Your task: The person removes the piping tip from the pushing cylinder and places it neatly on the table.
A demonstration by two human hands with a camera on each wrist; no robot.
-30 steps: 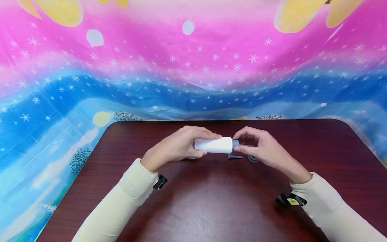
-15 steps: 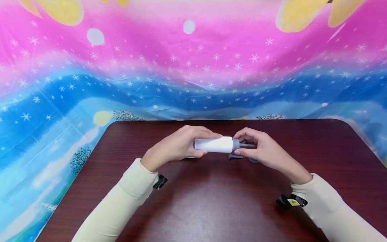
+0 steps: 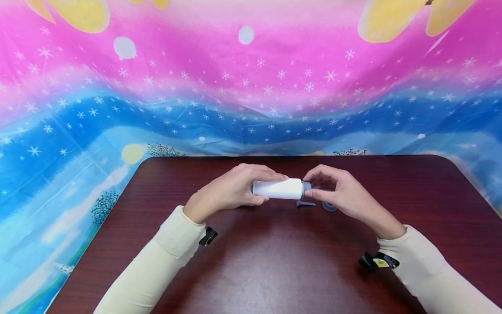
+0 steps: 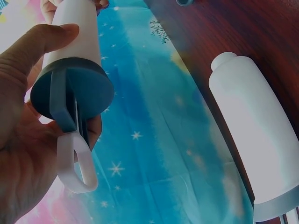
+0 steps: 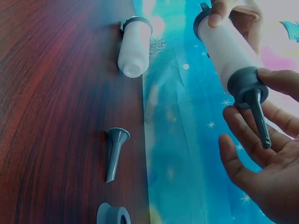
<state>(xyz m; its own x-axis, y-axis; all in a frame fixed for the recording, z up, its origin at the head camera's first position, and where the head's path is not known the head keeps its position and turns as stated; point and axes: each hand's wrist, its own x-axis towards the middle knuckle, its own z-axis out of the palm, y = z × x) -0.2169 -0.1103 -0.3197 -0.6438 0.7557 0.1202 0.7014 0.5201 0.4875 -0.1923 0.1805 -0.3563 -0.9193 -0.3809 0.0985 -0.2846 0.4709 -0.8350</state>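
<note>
Near side passable, middle blocked

Room over the near table (image 3: 270,266), between the sleeves (image 3: 157,257)! Ahead, the held tube (image 3: 285,189) bars the gap from left hand (image 3: 229,187) to right hand (image 3: 342,192); below, loose nozzle (image 5: 116,151), ring (image 5: 110,215) and other tube (image 5: 134,46) obstruct.

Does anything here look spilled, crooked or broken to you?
Nothing stands out: the white tube in the left hand shows no visible damage, and no spill shows on the table. A loose nozzle and gray ring lie there, apparently unattached parts.
</note>
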